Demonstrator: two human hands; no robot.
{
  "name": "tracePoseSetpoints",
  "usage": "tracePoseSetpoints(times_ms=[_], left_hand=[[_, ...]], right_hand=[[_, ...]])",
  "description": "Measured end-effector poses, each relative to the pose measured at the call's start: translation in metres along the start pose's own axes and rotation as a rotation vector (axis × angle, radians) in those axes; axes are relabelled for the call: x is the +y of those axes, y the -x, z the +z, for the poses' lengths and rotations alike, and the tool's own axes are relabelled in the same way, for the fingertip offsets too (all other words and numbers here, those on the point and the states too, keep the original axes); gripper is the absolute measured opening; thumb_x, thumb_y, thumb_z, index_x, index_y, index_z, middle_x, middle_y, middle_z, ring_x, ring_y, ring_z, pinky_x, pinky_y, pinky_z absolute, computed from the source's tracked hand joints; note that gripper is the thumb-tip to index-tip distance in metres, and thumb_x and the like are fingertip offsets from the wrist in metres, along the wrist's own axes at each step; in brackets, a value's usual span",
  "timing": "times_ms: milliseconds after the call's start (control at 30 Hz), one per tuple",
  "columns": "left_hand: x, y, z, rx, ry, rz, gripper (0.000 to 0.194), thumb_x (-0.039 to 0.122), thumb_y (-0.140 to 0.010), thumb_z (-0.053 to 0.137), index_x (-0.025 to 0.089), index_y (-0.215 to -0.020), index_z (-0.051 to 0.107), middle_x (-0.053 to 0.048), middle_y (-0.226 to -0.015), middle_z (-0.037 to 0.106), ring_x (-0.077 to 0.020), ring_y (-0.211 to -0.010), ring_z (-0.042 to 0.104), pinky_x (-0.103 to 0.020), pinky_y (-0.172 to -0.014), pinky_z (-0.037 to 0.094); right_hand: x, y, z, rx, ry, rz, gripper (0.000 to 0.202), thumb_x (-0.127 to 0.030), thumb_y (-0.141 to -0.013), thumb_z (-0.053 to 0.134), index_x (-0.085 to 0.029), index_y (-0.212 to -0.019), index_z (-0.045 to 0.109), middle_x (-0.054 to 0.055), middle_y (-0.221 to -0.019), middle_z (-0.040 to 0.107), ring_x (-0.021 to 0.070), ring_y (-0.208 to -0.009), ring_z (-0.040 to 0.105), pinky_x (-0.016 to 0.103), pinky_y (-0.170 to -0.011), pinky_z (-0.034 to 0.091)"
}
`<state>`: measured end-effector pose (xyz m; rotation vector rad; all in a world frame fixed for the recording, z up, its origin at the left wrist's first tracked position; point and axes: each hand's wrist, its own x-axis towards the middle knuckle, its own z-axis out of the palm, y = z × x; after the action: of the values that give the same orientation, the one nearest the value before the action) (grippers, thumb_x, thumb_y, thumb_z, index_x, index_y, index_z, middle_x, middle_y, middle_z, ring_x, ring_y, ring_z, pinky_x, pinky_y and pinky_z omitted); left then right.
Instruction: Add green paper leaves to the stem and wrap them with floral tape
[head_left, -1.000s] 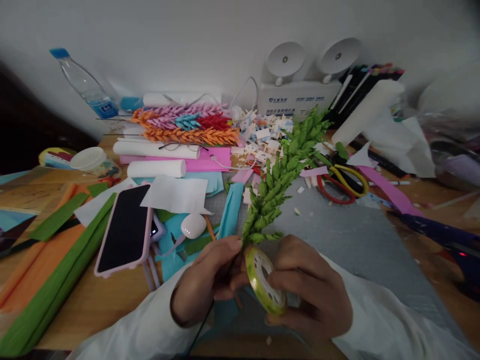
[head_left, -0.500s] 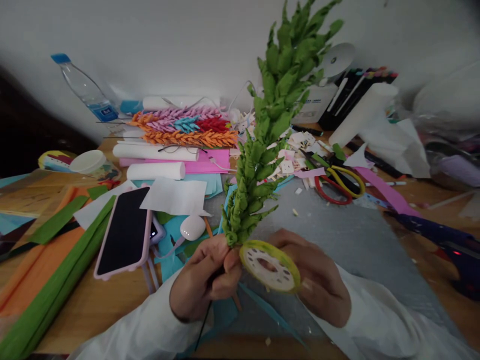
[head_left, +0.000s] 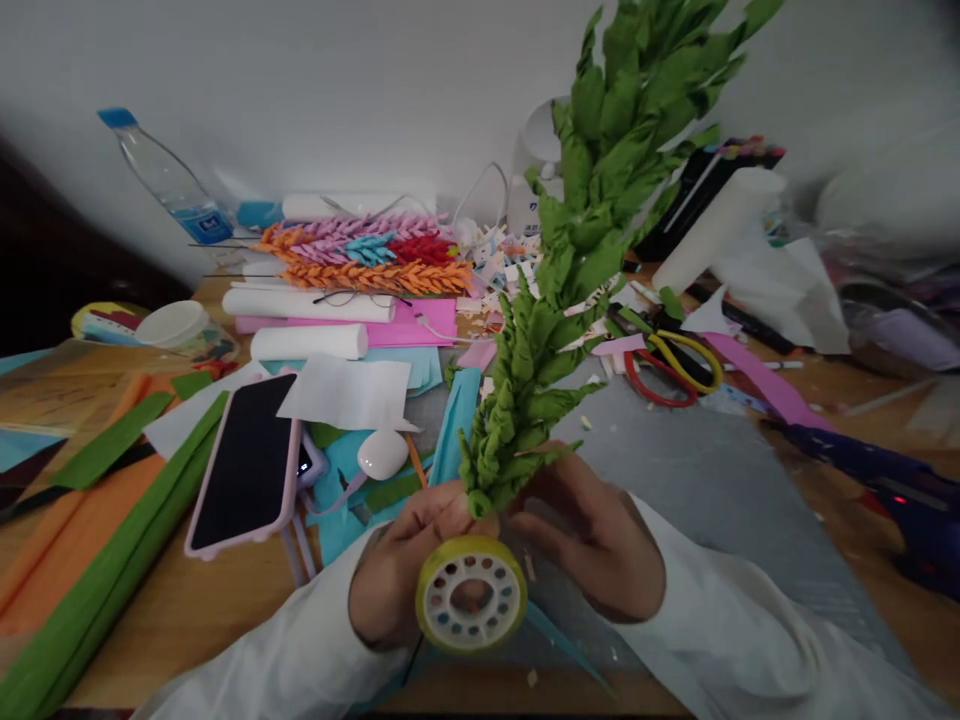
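Tape roll [head_left: 472, 623] has swung from right of center to lower center since the last frame; right hand [head_left: 600, 545] is off its rim. Green leafy stem [head_left: 577, 270] runs long axis lower center to upper right. Left hand [head_left: 405, 565] pinches its base, roll just below those fingertips, so left is nearer. Right hand sits right of the base, fingertips behind leaves; can't tell if they're gripping.
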<state>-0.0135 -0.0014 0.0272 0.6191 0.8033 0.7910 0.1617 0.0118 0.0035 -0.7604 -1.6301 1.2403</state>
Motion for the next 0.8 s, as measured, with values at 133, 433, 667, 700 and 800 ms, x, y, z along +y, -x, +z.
tracePoseSetpoints(times_ms=[133,433,667,700,800], left_hand=[[0.003,0.0,0.003,-0.05,0.008,-0.032,0.048,0.059,-0.067,0.069,0.018,-0.051,0.048,0.003,-0.046,0.039,-0.0083,-0.042,0.033,-0.024,-0.043,0.026],[0.0,-0.002,0.0,0.035,0.132,-0.001,0.054,0.059,-0.061,0.075,0.018,-0.052,0.04,0.005,-0.046,0.039,-0.0054,-0.038,0.03,-0.021,-0.041,0.024],[-0.008,-0.006,-0.004,0.183,-0.152,0.074,0.045,0.059,-0.078,0.061,0.018,-0.063,0.047,0.006,-0.049,0.041,-0.0048,-0.037,0.032,-0.018,-0.035,0.023],[-0.009,-0.007,-0.005,0.19,-0.217,0.096,0.044,0.058,-0.081,0.058,0.019,-0.063,0.046,0.007,-0.048,0.039,-0.0043,-0.036,0.03,-0.018,-0.034,0.021],[-0.009,-0.008,-0.002,0.197,-0.389,0.193,0.043,0.052,-0.088,0.051,0.018,-0.062,0.044,0.008,-0.044,0.037,-0.004,-0.035,0.028,-0.018,-0.035,0.021]], right_hand=[[-0.001,-0.002,0.004,-0.064,-0.058,0.068,0.012,-0.028,-0.087,0.064,-0.02,-0.09,0.056,0.0,-0.078,0.061,0.013,-0.067,0.059,0.025,-0.063,0.052],[0.02,-0.022,-0.044,0.202,0.499,-0.054,0.004,-0.023,-0.086,0.06,-0.02,-0.087,0.057,0.0,-0.071,0.057,0.0156,-0.063,0.055,0.028,-0.059,0.048],[0.017,-0.026,-0.053,0.411,0.688,-0.148,0.013,-0.025,-0.086,0.057,-0.019,-0.097,0.055,0.01,-0.097,0.057,0.0262,-0.09,0.054,0.04,-0.073,0.047],[0.011,-0.021,-0.041,0.32,0.506,-0.11,0.008,-0.025,-0.089,0.054,-0.02,-0.095,0.053,0.008,-0.095,0.057,0.0235,-0.087,0.056,0.038,-0.073,0.049],[-0.004,-0.001,-0.004,0.041,0.133,0.071,0.032,-0.032,-0.085,0.059,-0.02,-0.112,0.045,0.007,-0.098,0.058,0.022,-0.087,0.06,0.036,-0.074,0.053]])
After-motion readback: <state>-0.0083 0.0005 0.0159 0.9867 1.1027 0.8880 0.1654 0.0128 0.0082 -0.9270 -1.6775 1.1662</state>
